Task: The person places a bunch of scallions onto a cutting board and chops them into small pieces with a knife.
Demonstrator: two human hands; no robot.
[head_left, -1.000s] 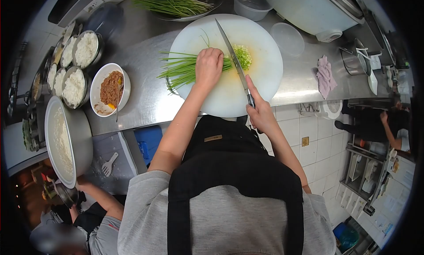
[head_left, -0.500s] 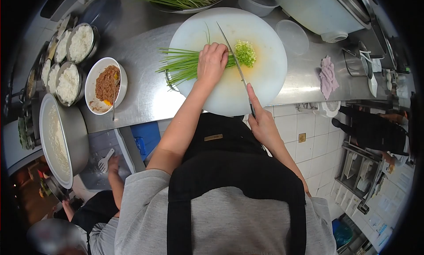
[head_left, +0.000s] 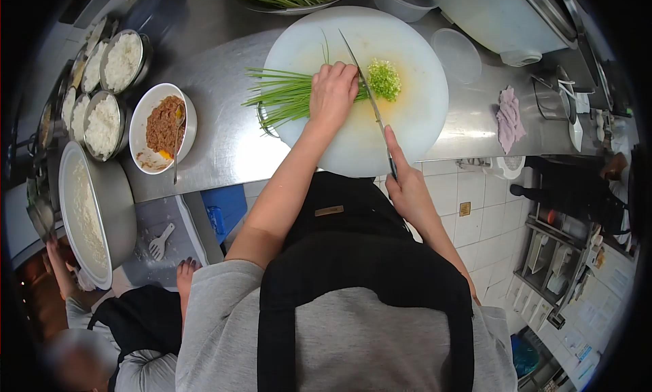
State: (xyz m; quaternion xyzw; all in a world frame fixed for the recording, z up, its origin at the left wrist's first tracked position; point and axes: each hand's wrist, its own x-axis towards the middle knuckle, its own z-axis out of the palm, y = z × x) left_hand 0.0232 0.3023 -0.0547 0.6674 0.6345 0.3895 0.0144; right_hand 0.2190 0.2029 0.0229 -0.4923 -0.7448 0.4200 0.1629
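My left hand [head_left: 333,95] presses down on a bunch of green onions [head_left: 285,97], its fingers curled over the stalks. They lie across a round white cutting board [head_left: 407,137], tips hanging past its left edge. In my right hand [head_left: 407,188] is a long kitchen knife [head_left: 367,86], gripped by the handle. Its blade stands just beside my left fingertips, at the cut end of the stalks. A small heap of chopped green onion [head_left: 384,80] lies right of the blade. One loose stalk rests near the knife's tip.
Left of the board stands a white bowl of brown minced filling [head_left: 163,131] with a spoon. Bowls of rice [head_left: 103,127] and a large rice pot [head_left: 112,215] are further left. A pink cloth [head_left: 509,118] lies at right. Co-workers [head_left: 139,324] stand on both sides.
Both hands keep their hold on the stalks and knife with little motion. The co-worker at lower left has let go of the white slotted spatula and reaches past the rice pot. The view shifts slightly.
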